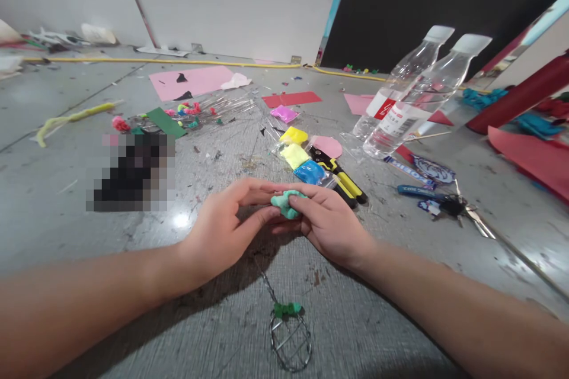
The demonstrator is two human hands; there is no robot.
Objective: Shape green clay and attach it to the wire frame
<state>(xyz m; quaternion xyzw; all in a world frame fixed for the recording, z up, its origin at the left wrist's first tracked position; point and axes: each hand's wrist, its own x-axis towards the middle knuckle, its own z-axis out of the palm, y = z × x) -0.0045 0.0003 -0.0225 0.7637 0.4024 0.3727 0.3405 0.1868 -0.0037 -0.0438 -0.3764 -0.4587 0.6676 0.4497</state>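
A soft lump of mint-green modelling clay [288, 204] is pinched between my two hands, above the grey floor. My left hand [235, 213] presses its thumb and fingers against the lump's left side. On the other side, my right hand [331, 216] has its thumb on top of the clay and its fingers behind it. Below my hands lies a small wire racket shape [291, 337], with dark green and mint clay around its neck. Just beyond the hands are packets of yellow clay [294, 155] and blue clay [310, 172], beside yellow-and-black pliers [342, 180].
Two clear plastic bottles [400, 112] stand at the right, near keys and a lanyard [444, 201]. Pink paper [191, 82], a red strip [292, 99] and wires with clay bits [186, 112] lie farther back. A yellow cable [178, 61] runs along the wall.
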